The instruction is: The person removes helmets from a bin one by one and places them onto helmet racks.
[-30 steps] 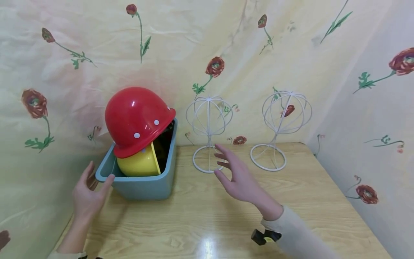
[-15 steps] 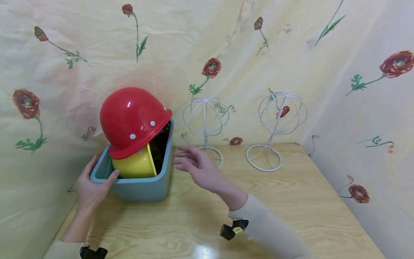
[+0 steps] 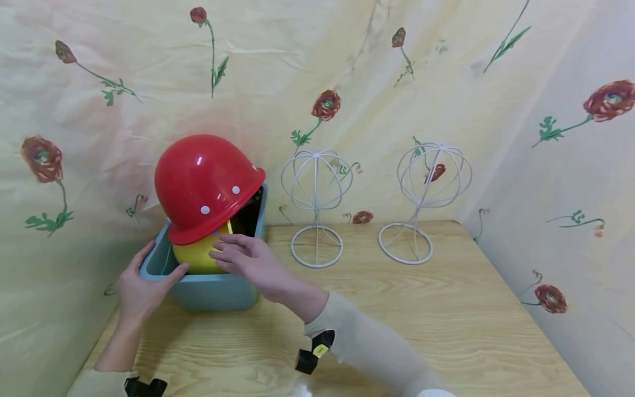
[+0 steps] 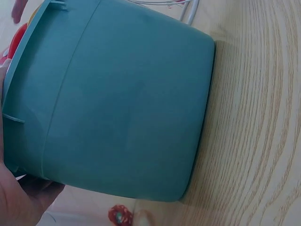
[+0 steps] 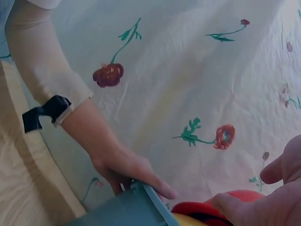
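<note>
A blue-green plastic bin (image 3: 213, 298) stands on the table at the left. My left hand (image 3: 141, 292) grips its near left corner, thumb over the rim and fingers along the outer side. On top of the bin's load sits a red hard hat (image 3: 200, 182), tilted. Beneath it a rounded yellow hard hat (image 3: 190, 258) lies on its side, partly hidden. My right hand (image 3: 255, 267), fingers loosely extended and holding nothing, is over the bin's near right part and overlaps the yellow one in the head view. In the right wrist view, the right hand (image 5: 273, 202) overlaps the red hat.
Two white wire stands with globe-shaped tops, a nearer-to-bin stand (image 3: 316, 209) and a right stand (image 3: 414, 204), are at the table's back edge. Something dark (image 3: 248, 215) lies in the bin. Flower-printed cloth (image 3: 367, 71) hangs behind the wooden table (image 3: 446, 320).
My right hand has swept left from in front of the wire stand to over the bin. My left hand has come to the bin's corner and taken hold of it.
</note>
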Motion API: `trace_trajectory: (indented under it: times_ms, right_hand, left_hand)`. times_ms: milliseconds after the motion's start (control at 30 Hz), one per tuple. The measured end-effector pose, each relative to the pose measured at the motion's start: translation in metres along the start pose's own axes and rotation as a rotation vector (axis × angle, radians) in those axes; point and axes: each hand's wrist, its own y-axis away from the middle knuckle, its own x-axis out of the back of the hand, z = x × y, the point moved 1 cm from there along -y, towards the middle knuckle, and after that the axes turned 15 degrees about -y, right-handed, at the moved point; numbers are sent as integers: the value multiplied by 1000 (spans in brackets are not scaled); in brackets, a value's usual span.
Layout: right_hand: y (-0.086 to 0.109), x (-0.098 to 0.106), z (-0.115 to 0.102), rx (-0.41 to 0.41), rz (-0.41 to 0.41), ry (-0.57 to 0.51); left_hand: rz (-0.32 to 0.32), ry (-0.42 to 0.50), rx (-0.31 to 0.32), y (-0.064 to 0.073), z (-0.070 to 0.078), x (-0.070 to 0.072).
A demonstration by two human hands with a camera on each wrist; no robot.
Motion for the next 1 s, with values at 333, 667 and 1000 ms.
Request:
trace_trajectory:
  times_ms: [333, 667, 1000]
  right_hand:
    - [-23, -18, 6, -25, 119, -181]
    - [-39, -32, 15, -17, 164, -288]
    - [-56, -47, 26, 75, 323, -300]
  left_hand:
    - [0, 3, 14, -2, 1, 0]
    - [-14, 23, 28, 0, -1, 0]
    - [8, 43, 6, 2, 1, -1]
